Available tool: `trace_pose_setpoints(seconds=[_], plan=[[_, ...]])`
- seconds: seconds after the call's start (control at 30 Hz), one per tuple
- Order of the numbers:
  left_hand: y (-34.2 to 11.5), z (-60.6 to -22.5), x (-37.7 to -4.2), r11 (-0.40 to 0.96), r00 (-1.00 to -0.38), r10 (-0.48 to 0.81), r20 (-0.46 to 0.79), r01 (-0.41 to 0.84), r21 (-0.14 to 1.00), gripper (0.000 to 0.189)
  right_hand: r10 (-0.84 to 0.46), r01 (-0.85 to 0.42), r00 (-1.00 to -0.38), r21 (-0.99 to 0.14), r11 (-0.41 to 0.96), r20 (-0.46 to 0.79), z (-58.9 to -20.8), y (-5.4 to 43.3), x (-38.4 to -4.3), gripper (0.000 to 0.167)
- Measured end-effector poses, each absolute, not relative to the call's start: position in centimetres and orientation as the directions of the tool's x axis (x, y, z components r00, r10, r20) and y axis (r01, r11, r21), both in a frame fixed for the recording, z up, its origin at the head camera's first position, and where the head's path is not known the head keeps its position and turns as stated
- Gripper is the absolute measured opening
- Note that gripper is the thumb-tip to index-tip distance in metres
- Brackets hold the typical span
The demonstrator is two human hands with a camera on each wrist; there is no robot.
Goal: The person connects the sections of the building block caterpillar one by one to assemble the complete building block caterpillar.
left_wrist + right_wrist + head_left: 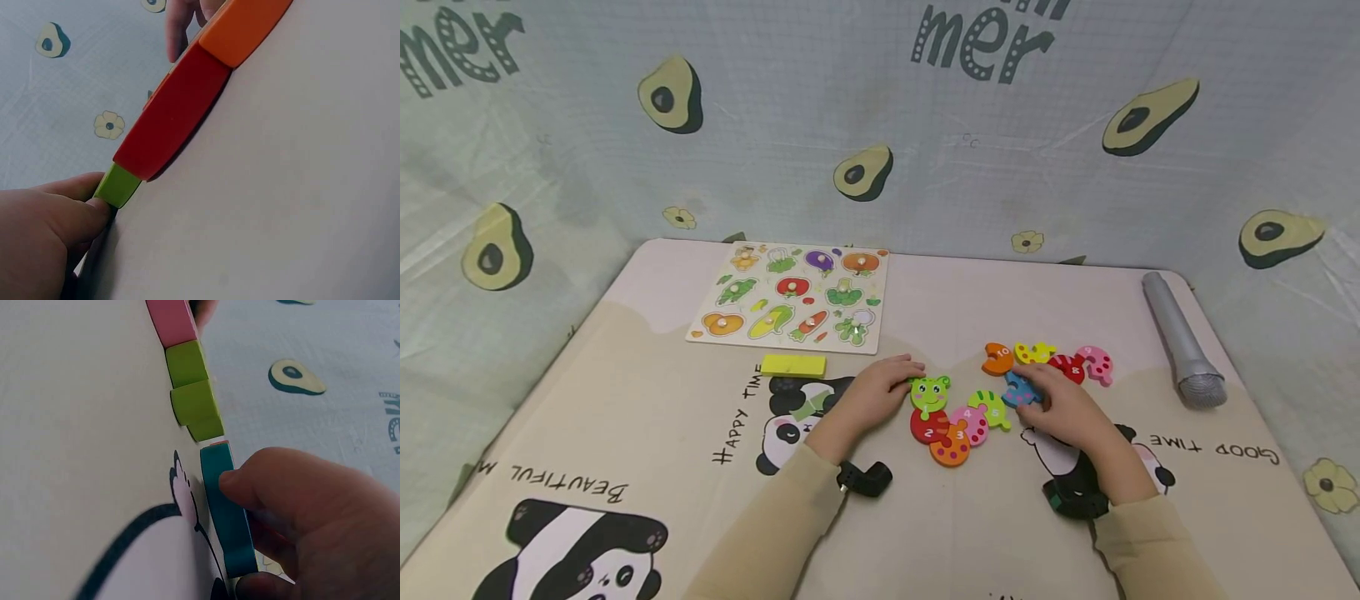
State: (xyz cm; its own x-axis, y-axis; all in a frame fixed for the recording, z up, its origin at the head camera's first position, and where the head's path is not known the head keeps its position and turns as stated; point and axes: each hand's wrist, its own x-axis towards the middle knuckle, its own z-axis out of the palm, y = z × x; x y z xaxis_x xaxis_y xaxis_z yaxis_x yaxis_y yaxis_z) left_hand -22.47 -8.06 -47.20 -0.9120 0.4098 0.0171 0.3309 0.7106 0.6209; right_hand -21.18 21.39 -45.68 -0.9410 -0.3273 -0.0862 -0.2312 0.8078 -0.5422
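Observation:
My left hand (874, 396) is at the green smiling caterpillar head (930, 395), thumb and a finger pinching its edge in the left wrist view. Joined to that head is a curved chain: a red piece (928, 427) marked 2, an orange piece (951, 447) marked 3, a pink piece (972, 426) marked 4 and a green striped piece (991, 408). Just right of the chain's end, my right hand (1067, 406) grips a blue puzzle piece (226, 512), thumb on its near side. A narrow gap separates the blue piece from the green one.
Behind the right hand lie orange (997, 358), yellow (1034, 352), red (1067, 367) and pink (1098, 364) pieces. A vegetable peg board (790, 297) sits at back left, a yellow block (793, 366) before it. The grey microphone (1183, 342) lies far right.

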Motion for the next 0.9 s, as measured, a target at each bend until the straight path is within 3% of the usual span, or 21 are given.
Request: trace_pose_setpoints(seconds=[0.47, 0.73, 0.9], plan=[[-8.0, -47.3, -22.5, 0.705, -0.909, 0.415, 0.028, 0.341, 0.622, 0.029, -0.324, -0.245, -0.943, -0.503, 0.829, -0.074, -44.9, 21.5, -20.5, 0.067], [-7.8, -47.2, -22.5, 0.706, -0.908, 0.418, 0.017, 0.336, 0.623, 0.030, -0.373, -0.242, -0.924, -0.616, 0.750, -0.091, -44.7, 21.6, -19.1, 0.058], [-8.0, -47.2, -22.4, 0.709, -0.912, 0.410, 0.012, 0.327, 0.624, 0.030, -0.410, -0.281, -0.909, -0.615, 0.736, -0.075, -45.1, 21.2, -18.6, 0.057]])
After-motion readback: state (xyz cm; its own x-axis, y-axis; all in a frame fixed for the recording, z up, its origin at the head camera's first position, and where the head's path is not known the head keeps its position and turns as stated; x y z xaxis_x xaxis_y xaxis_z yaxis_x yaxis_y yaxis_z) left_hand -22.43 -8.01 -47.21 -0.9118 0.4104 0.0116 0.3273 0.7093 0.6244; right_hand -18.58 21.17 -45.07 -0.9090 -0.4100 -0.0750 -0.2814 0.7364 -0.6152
